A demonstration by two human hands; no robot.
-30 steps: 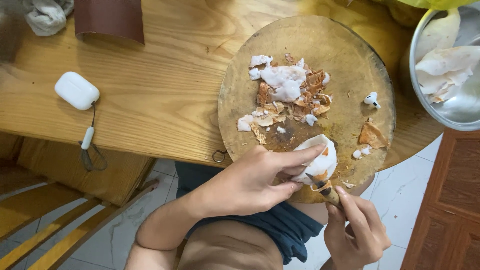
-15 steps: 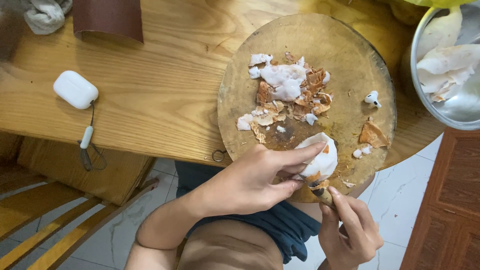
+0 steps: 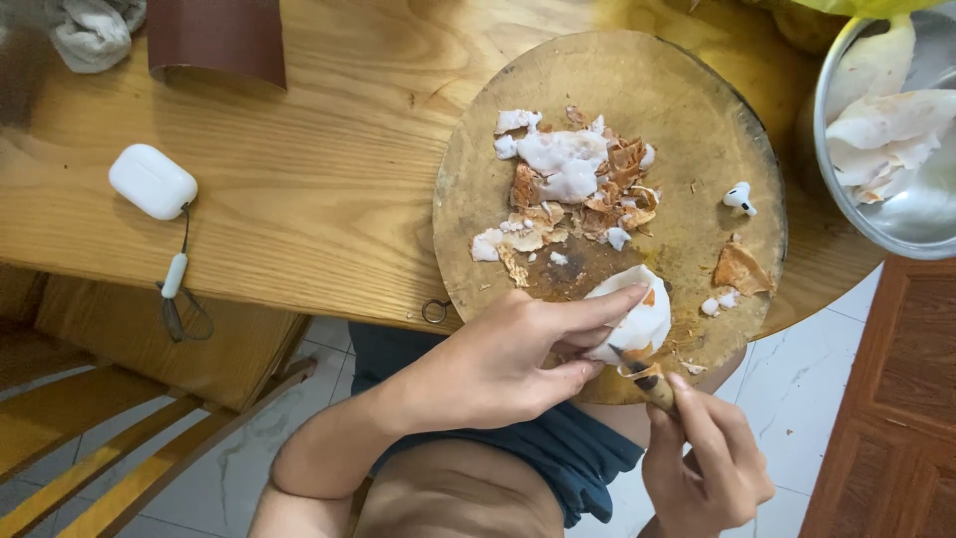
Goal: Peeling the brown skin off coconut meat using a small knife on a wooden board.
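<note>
Her left hand (image 3: 508,364) grips a white coconut piece (image 3: 632,319) over the round board (image 3: 687,120); right hand (image 3: 702,468) clutches a small knife (image 3: 647,384); a white case (image 3: 151,181) lies well left.

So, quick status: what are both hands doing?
Left hand grips white coconut piece. Right hand holds small knife at its skin. Peelings crowd the board.

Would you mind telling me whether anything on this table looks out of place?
Yes: a single white earbud lies on the round wooden chopping board, to the right of the pile of peelings, while its white case sits far off on the table.
</note>
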